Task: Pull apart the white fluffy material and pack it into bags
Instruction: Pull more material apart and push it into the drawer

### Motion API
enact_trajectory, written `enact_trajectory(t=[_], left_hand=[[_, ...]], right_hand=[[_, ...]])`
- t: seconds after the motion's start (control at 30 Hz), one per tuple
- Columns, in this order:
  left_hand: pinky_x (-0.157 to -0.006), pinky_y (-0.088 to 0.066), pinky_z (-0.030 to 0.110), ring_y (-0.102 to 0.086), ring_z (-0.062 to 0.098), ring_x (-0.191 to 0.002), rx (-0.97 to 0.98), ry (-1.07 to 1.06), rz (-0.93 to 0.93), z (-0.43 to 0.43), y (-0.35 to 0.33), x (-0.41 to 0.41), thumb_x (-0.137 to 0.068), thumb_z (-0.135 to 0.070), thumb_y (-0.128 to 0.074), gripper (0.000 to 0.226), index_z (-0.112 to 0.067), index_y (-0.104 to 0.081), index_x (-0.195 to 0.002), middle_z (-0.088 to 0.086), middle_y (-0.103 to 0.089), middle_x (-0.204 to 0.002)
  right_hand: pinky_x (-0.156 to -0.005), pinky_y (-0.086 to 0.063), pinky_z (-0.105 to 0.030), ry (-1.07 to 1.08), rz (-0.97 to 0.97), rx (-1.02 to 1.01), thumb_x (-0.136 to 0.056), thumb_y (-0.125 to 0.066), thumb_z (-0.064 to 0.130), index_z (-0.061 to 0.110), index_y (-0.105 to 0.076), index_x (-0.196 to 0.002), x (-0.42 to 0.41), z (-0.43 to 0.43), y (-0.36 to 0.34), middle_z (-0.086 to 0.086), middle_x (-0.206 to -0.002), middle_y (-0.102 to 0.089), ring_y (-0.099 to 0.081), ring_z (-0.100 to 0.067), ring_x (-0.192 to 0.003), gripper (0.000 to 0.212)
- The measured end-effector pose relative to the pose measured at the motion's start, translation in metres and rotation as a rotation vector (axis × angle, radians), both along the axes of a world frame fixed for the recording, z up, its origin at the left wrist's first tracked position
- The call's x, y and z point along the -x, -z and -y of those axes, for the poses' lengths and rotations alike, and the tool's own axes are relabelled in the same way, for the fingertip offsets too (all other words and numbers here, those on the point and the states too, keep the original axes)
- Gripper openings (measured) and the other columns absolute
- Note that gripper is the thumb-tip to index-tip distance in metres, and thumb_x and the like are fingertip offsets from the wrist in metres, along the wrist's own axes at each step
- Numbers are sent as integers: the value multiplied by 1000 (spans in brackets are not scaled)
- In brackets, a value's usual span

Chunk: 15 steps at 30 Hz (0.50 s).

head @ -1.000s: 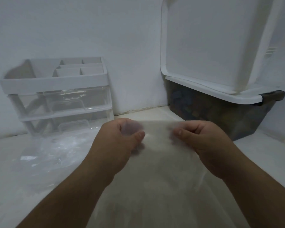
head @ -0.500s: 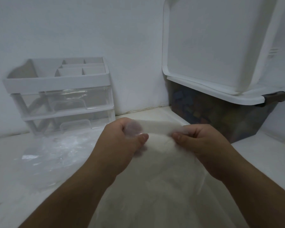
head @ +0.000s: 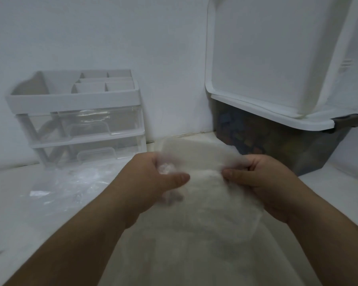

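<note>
A wide sheet of white fluffy material point(head: 207, 219) hangs in front of me, from my hands down to the bottom of the view. My left hand point(head: 153, 182) grips its upper edge on the left, fingers curled and thumb pressed on top. My right hand point(head: 254, 180) pinches the same edge on the right, a short gap away. A thin blurred flap of the material point(head: 196, 151) stands up above both hands. Clear plastic bags point(head: 66, 186) lie crumpled on the white surface to the left.
A white organiser point(head: 77, 118) with clear drawers stands against the wall at the left. A dark storage box point(head: 277, 143) sits at the right, with its white lid point(head: 273, 58) leaning upright above it. A white wall closes off the back.
The upper edge of the material has risen into a thin flap above my hands. Both hands keep their grip and have moved slightly closer together.
</note>
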<state>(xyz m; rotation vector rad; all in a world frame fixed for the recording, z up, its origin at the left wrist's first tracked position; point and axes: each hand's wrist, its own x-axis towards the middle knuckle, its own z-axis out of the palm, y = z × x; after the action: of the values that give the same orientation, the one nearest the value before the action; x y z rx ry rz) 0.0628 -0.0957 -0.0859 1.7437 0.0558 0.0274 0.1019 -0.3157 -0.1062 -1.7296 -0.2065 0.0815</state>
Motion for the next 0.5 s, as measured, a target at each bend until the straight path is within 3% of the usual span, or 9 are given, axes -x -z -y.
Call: enact_trajectory(t=[0.13,0.27,0.33,0.4,0.5], left_hand=[[-41,-44,16,-61,11,-44,-215,141,-123,-8,-4,4,-80,-4,-79,6,-9,-77,-84,4,-70,-61],[-55,-52,25,-62,18,-56,-316,198,-142,-20,-7,1,-83,-4,-75,8,-10,-79,-79,16,-72,-69],[-54,-49,24,-62,16,-54,-353,249,-114,-25,-13,4,-84,-8,-75,4,-10,-78,-82,9,-72,-65],[-56,-48,23,-69,16,-63,-353,279,-85,-23,-19,6,-79,-20,-80,13,-17,-77,-92,3,-76,-76],[-56,-49,20,-71,9,-67,-377,131,0,-13,-14,4,-76,-42,-79,25,-29,-75,-98,-9,-76,-83]], right_hand=[[-65,-55,-38,72,-34,-171,-86,-67,3,-1,-74,-81,-2,3,-2,-24,-78,-70,-63,-30,-67,10],[-60,-57,-31,94,-61,-197,-89,-64,6,2,-74,-82,-4,7,-5,-18,-78,-72,-67,-23,-65,13],[-53,-56,-28,68,-66,-209,-90,-63,5,3,-74,-82,-3,6,-5,-17,-76,-73,-68,-19,-61,14],[-51,-54,-26,39,-78,-226,-91,-62,4,2,-74,-83,-1,3,-4,-16,-75,-73,-68,-18,-59,14],[-53,-55,-27,-29,-86,-219,-89,-63,4,0,-74,-88,4,-5,-2,-17,-76,-72,-66,-21,-60,11]])
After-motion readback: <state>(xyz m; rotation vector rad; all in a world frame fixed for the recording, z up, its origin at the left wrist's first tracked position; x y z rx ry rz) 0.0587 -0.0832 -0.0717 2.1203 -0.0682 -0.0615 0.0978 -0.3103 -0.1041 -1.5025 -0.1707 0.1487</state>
